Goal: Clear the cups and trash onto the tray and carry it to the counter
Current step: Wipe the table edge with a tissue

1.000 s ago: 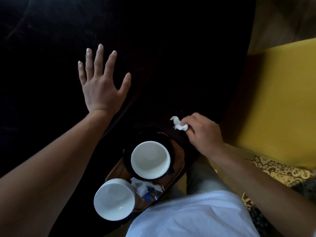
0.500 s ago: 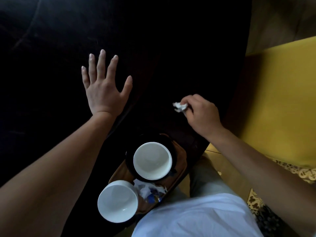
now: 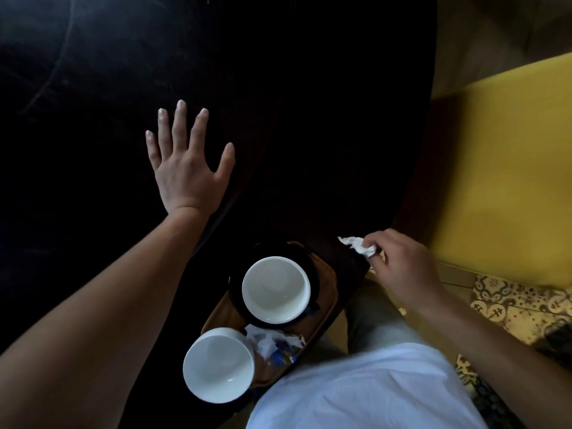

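Two round white cups [image 3: 276, 289] stand on the oval wooden tray [image 3: 325, 300]. Right hand [image 3: 402, 267] fingers [image 3: 371, 244] pinch a crumpled white tissue [image 3: 356, 244] beside it; left hand [image 3: 185, 168] lies flat, spread, on the dark table [image 3: 309, 119].

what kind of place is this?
Probably a cafe or lounge seating area: a dark table with a wooden tray holding two white cups, a yellow seat beside it, and a patterned tile floor.
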`<state>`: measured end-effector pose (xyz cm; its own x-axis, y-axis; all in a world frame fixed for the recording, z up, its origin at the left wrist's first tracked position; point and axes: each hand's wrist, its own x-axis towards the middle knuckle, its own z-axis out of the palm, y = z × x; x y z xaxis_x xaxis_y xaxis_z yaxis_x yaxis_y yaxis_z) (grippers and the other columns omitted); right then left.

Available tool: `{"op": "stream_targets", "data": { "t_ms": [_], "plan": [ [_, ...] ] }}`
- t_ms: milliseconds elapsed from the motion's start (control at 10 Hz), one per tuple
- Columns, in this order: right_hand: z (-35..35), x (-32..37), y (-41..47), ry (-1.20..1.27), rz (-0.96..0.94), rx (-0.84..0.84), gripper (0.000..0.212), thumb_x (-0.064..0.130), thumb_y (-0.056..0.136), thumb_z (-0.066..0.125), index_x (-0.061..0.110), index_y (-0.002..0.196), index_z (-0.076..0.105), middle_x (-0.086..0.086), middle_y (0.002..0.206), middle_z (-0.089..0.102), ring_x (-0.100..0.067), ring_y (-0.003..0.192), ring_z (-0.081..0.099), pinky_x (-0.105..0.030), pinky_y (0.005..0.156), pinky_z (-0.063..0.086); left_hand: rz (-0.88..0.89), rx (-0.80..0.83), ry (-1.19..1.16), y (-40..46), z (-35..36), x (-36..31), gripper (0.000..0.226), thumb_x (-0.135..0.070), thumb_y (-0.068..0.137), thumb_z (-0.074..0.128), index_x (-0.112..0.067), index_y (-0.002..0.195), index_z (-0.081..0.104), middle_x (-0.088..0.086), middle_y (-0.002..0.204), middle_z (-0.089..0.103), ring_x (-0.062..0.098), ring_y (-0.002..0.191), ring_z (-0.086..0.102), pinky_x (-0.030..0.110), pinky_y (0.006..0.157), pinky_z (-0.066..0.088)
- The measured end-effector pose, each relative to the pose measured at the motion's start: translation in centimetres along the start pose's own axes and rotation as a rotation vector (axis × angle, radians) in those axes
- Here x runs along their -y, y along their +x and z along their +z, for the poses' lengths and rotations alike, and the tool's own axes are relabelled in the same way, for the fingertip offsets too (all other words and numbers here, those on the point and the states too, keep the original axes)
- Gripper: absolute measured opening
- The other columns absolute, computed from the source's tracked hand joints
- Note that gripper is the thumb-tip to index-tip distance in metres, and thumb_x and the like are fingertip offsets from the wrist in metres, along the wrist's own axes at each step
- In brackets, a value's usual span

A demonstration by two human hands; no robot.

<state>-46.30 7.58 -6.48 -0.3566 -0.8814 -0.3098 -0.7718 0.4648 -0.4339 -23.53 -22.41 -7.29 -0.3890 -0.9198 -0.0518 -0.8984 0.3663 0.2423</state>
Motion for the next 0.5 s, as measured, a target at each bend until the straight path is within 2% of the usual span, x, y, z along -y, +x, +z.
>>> {"op": "stream_targets", "data": {
  "t_ms": [200, 300, 500],
  "plan": [
    [2.5, 1.8, -3.3, 0.039, -0.057, 0.082, 0.027, 0.006, 0.074, 0.078, 0.021, 0.096, 0.069, 0.004, 0.083, 0.064, -0.020, 0.069, 0.062, -0.023, 0.058, 0.034, -0.003, -0.004, -0.002, 0.0, 0.1, 0.0, 0.069, -0.062, 0.100, 0.041, -0.028, 0.159, 0.033, 0.000, 0.172, 0.015, 0.026, 0.160, 0.004, 0.051, 0.128, 0.001],
    [2.6, 1.7, -1.4, 0.064, -0.035, 0.007, 0.028, 0.005, 0.076, 0.076, 0.019, 0.099, 0.070, 0.002, 0.086, 0.066, -0.022, 0.067, 0.063, -0.023, 0.057, 0.035, 0.002, -0.012, -0.007, 0.0, 0.2, 0.1, 0.069, -0.062, 0.100, 0.042, -0.028, 0.159, 0.033, 0.000, 0.172, 0.016, 0.027, 0.160, 0.005, 0.051, 0.128, 0.001],
    [1.2, 2.3, 7.0, 0.045, -0.039, -0.183, 0.016, 0.014, 0.086, 0.066, 0.018, 0.102, 0.068, -0.002, 0.088, 0.065, -0.024, 0.068, 0.062, -0.027, 0.056, 0.037, -0.004, -0.016, -0.009, 0.0, 0.2, 0.0, 0.069, -0.062, 0.099, 0.042, -0.028, 0.159, 0.034, 0.000, 0.172, 0.016, 0.027, 0.160, 0.005, 0.050, 0.128, 0.000]
  ]
}}
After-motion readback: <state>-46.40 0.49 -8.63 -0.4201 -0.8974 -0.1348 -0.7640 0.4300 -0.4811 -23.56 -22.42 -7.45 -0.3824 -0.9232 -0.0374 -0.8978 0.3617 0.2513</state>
